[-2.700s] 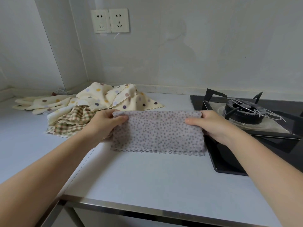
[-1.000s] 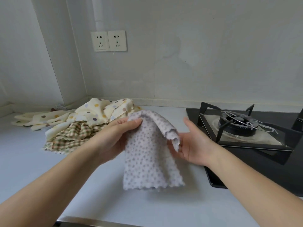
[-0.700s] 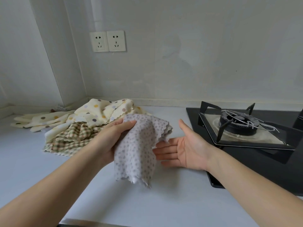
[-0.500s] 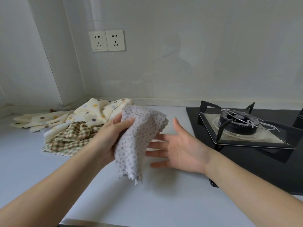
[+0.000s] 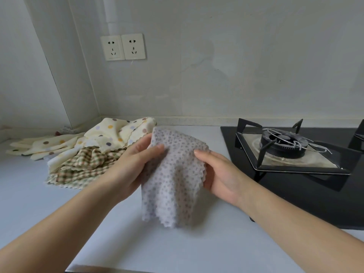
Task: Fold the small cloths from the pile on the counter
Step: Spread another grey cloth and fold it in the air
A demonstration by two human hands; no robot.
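Fingers of our left hand curl behind the cloth at its upper left corner, thumb pressed on the front: a pinch. Our right hand takes the right edge the same way, thumb on the front, the other fingers hidden behind the fabric, so we cannot tell how they lie. Cloth hangs between both hands over the counter, in front of the pile and left of the stove; whether its zigzag hem touches the surface we cannot tell. We judge it light, thin and quite limp: it sags in soft ridges from each pinch and holds no shape by itself. Not slippery, not fragile. Best hold is at the corners or along an edge, pulled taut, since a grip mid-panel would only bunch it. Both forearms reach forward and inward, palms turned toward each other.
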